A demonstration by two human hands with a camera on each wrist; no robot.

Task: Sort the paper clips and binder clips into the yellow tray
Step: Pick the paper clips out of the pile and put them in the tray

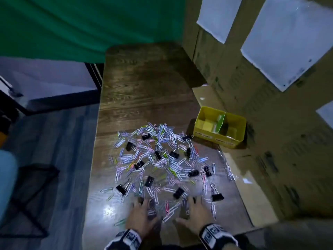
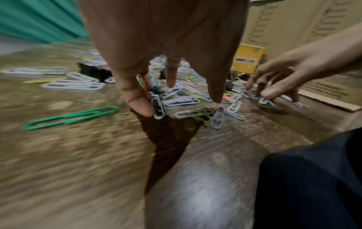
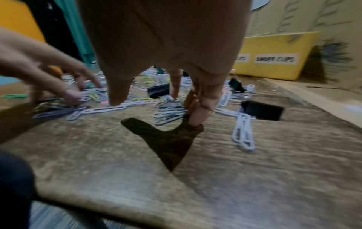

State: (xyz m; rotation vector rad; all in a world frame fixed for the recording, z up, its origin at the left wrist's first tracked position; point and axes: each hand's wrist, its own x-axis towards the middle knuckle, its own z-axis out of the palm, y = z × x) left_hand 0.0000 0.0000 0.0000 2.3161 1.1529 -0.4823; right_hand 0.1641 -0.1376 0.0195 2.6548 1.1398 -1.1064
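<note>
Sorting barely begun: paper clips [image 1: 162, 159] and binder clips [image 1: 179, 193] scattered on desk [image 1: 144, 87]; yellow tray [image 1: 219, 126] far right. Left hand [image 1: 141, 216], right hand [image 1: 195, 214] spread, fingertips on pile, gripping nothing. Next move likely: gather, pinch clips.

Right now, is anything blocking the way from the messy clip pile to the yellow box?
Nothing visible does. The clip pile spreads almost to the yellow tray, which sits at the table's right edge with its top open. Both hands are at the pile's near edge.
</note>
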